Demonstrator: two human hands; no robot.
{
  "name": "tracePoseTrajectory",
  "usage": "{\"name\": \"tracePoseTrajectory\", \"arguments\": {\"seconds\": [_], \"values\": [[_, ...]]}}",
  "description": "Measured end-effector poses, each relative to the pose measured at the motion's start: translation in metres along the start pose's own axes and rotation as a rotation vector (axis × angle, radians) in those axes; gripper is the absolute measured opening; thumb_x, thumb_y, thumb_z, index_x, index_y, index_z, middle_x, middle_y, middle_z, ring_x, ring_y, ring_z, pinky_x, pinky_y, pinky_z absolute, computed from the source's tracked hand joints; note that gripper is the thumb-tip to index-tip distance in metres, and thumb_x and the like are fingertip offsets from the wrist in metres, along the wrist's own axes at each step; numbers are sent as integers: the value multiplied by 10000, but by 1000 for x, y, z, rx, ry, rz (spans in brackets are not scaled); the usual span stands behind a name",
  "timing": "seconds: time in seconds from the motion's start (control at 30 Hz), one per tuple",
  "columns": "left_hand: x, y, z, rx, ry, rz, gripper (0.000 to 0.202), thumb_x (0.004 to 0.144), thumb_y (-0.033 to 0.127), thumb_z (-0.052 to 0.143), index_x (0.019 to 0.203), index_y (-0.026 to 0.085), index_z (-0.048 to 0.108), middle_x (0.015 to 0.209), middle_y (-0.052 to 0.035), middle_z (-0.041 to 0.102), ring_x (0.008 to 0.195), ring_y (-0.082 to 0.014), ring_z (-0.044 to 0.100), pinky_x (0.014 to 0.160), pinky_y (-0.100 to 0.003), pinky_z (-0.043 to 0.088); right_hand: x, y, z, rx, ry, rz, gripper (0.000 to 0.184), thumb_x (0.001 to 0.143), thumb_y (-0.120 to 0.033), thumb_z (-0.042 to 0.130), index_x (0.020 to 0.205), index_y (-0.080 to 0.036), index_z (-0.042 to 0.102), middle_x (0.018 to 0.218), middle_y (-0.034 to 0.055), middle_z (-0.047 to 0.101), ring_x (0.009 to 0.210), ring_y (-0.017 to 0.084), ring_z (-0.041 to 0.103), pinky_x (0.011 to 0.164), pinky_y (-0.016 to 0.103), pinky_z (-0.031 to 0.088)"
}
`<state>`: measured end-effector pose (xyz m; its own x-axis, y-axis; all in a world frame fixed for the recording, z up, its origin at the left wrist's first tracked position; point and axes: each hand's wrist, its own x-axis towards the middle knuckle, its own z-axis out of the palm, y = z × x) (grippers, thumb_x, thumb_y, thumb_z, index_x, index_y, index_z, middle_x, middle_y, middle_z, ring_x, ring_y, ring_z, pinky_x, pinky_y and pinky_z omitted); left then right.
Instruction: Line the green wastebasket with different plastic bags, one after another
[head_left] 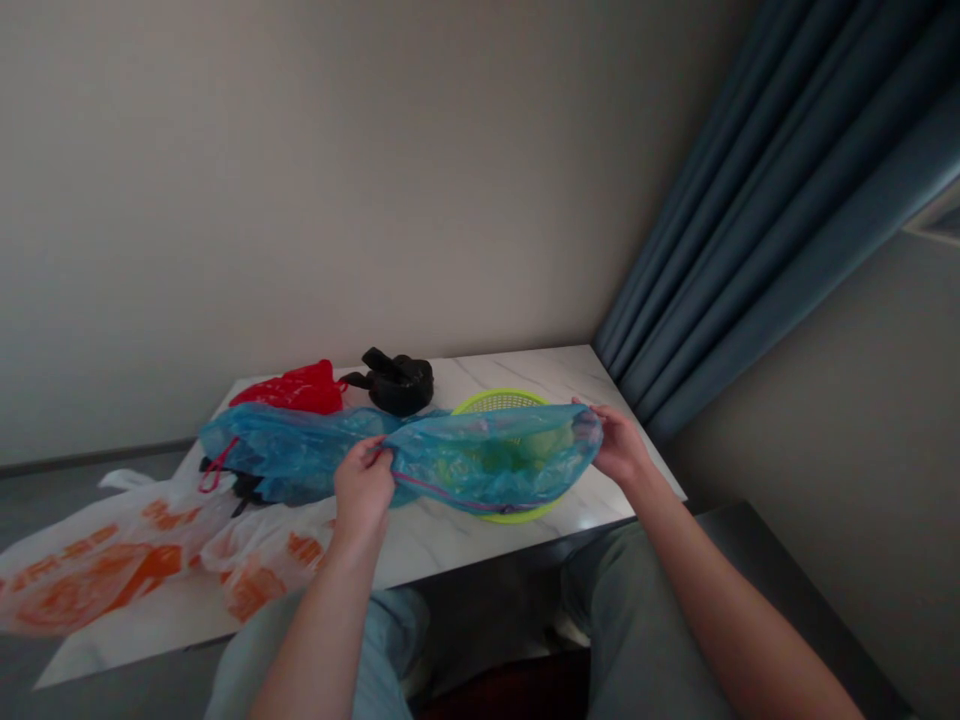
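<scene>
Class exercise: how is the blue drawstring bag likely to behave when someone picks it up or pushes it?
Probably very floppy: the blue bag sags and creases between the left hand and right hand. Its film shows the green basket through it, so it is likely thin, light and easily torn.

1. My left hand (364, 490) is out in front of me, fingers curled and closed in a pinch.
2. My right hand (619, 445) is well apart from it, further right, also curled closed.
3. My left forearm (319, 630) rises steeply from the bottom edge.
4. My right forearm (720, 590) slants up and inward from the lower right.
5. Both arms are bare to the wrist and beyond.
</scene>
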<state>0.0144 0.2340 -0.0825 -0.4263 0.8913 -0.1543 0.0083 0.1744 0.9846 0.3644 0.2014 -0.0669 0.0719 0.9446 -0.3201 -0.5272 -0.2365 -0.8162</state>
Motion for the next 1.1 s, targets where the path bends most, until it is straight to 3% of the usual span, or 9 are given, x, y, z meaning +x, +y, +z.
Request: {"name": "tracePoseTrajectory", "arguments": {"seconds": [0.17,0.27,0.47,0.57,0.63,0.8,0.9,1.0,1.1], "values": [[2,6,0,-126,124,-137,90,721,240,616,790,189,587,561,54,511,444,-105,475,416,-210,382,-6,0,1,-103,6,-86,390,650,-290,715,1034,-255,657,869,27,694,745,201,637,692,328,531],[0,10,0,-179,149,-197,118,724,251,631,698,183,539,553,56,494,453,-90,461,414,-200,393,-4,4,-3,-237,7,-132,438,590,-233,738,1017,-257,641,869,5,676,693,168,606,619,284,486],[0,17,3,-381,61,-341,168,680,188,666,653,179,501,523,57,491,452,-73,445,431,-185,378,10,13,-20,-744,456,-571,261,593,-194,569,837,-203,662,823,27,629,647,164,527,623,303,423],[1,21,5,-524,-12,-389,141,680,122,633,676,183,506,529,54,503,472,-72,473,459,-171,392,17,15,-29,-780,660,-645,245,588,-214,580,824,-211,647,802,45,640,706,204,552,640,313,425],[2,23,6,-588,-45,-389,141,691,100,619,699,191,511,546,51,521,490,-78,506,497,-175,432,21,15,-32,-701,710,-578,177,574,-234,600,750,-219,614,699,31,616,667,205,538,587,302,405],[-1,24,5,-558,-57,-434,113,820,135,554,734,202,524,620,8,610,592,-124,630,614,-228,513,21,17,-29,-445,486,-199,84,582,-272,628,612,-214,574,486,-28,481,489,141,439,464,266,343],[-4,23,4,-493,-73,-443,238,902,232,502,668,206,468,598,-10,601,719,-174,702,645,-254,518,12,13,-23,-322,259,-131,135,607,-287,704,676,-197,630,575,-13,580,539,134,509,516,262,434],[-5,20,2,-398,-141,-418,355,927,383,477,618,216,430,616,-45,627,781,-212,720,661,-275,519,2,3,-19,-251,19,-84,198,657,-313,776,789,-188,699,767,24,694,687,155,611,678,294,528],[-4,16,0,-330,-172,-379,429,922,503,427,590,233,406,662,-92,673,822,-237,722,653,-283,512,-7,-4,-16,-244,-104,-60,239,706,-356,790,877,-202,723,872,35,718,780,171,640,771,320,541]]}}
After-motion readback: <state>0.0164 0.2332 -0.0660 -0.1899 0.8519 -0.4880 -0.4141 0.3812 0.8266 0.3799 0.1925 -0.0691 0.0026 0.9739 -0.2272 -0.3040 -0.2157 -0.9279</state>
